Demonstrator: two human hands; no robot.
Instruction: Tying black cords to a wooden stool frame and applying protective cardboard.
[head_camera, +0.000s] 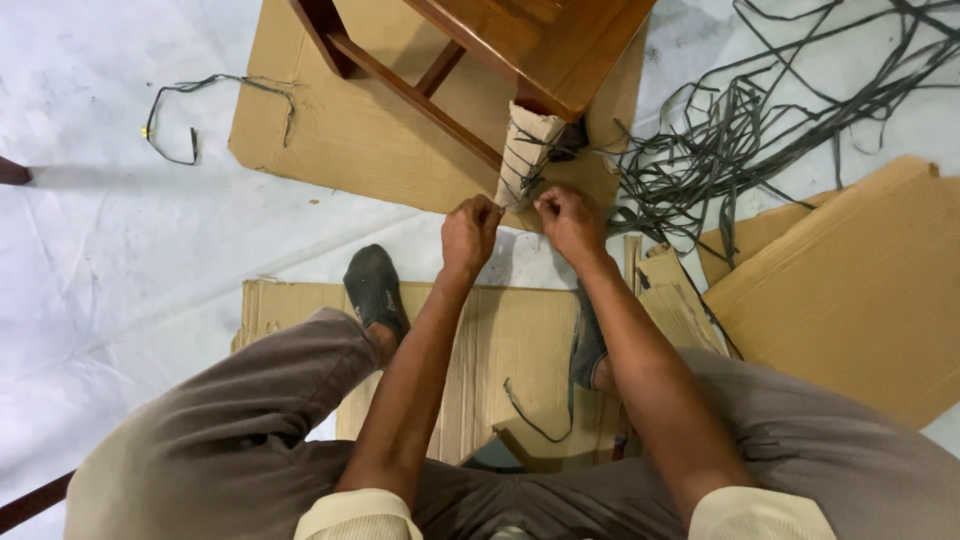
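**Binding the Cardboard Wrap on the Chair Leg**

We judge the step in hand to be tying off the dark strap around the cardboard wrap (527, 155) on the wooden chair's (540, 40) leg. Our left hand (468, 232) and right hand (572, 222) are both closed, each pinching a strap end at the wrap's lower edge, nearly touching each other. The next move appears to call for equal tension on both ends, keeping the coils from slipping. The wrapped leg's long axis runs from the seat corner down toward us, slightly tilted, its foot on the flat cardboard sheet (370, 140). A loose pile of straps (730, 150) lies to the right.
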